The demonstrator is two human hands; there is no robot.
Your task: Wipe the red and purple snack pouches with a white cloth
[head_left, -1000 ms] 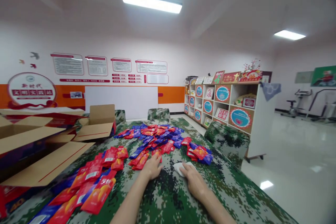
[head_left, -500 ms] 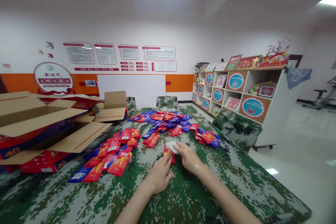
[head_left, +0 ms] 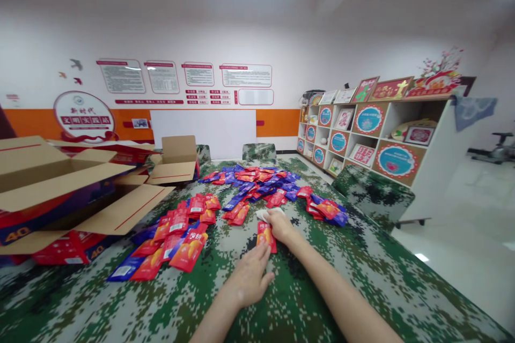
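A red packet with orange fruit printed on it lies flat on the camouflage tablecloth in front of me. The fingertips of my left hand rest on its near end, the fingers stretched out and the thumb apart. At the packet's far end my right hand is closed on a white cloth or tissue, pressed against the top edge. Part of the cloth is hidden under my fingers. To the left lies a group of red and blue packets, some overlapping.
A larger heap of red and blue packets spreads farther back, with a smaller cluster at its right. Open cardboard boxes crowd the table's left side. Camouflage-covered chairs and a white shelf unit stand beyond the table.
My right hand has wiped the cloth to the packet's far end, baring more of its printed front. My left hand stays on the near end. The view has shifted slightly.
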